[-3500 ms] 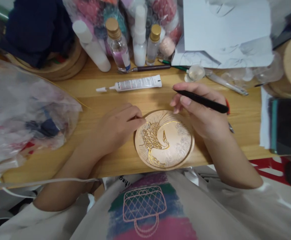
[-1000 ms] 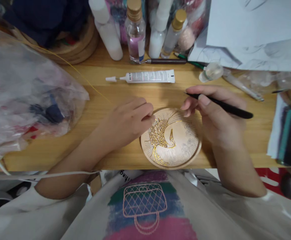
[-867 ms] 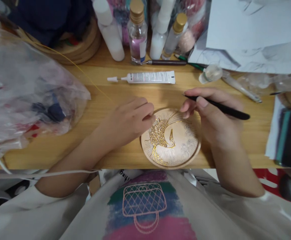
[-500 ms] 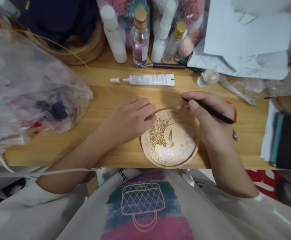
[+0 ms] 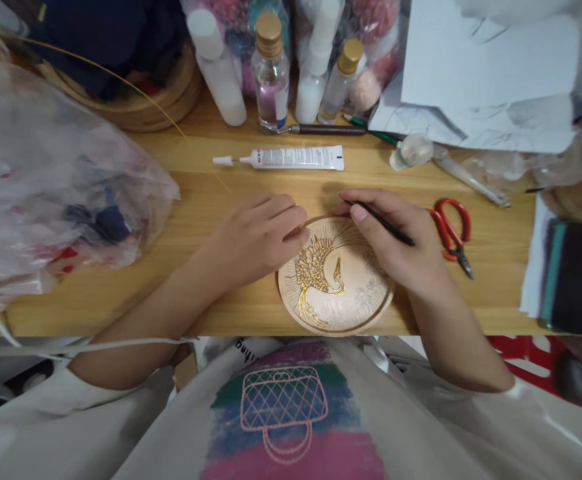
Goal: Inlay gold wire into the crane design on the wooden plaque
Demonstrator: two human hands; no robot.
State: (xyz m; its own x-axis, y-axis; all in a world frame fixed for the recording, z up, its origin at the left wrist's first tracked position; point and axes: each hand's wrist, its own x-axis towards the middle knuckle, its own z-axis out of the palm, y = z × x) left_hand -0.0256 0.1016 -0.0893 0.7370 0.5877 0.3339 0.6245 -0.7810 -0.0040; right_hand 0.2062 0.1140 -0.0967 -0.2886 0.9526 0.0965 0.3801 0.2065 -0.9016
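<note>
My left hand (image 5: 265, 233) is closed at the upper left rim of a round wooden plate (image 5: 361, 303), its fingertips pinched together. A thin gold wire (image 5: 143, 101) arcs from the upper left toward this hand; the pinched part is hidden. The plate carries a crane design (image 5: 315, 270) in raised gold lines, with fainter drawn lines on its right side. Above the plate's upper right rim, my right hand (image 5: 395, 233) grips slim black tweezers (image 5: 388, 227), tip pointing left.
Red-handled pliers (image 5: 453, 230) lie right of my right hand. Behind the plate is a white glue tube (image 5: 295, 158), with several bottles (image 5: 272, 80) farther back. A plastic bag (image 5: 71, 173) covers the left side. A phone (image 5: 575, 277) rests at right, papers (image 5: 491, 67) at back right.
My right hand has shifted left with the tweezers, closer to my left hand, and the pliers behind it now show. My left hand stays at the plate's rim. The view has shifted slightly.
</note>
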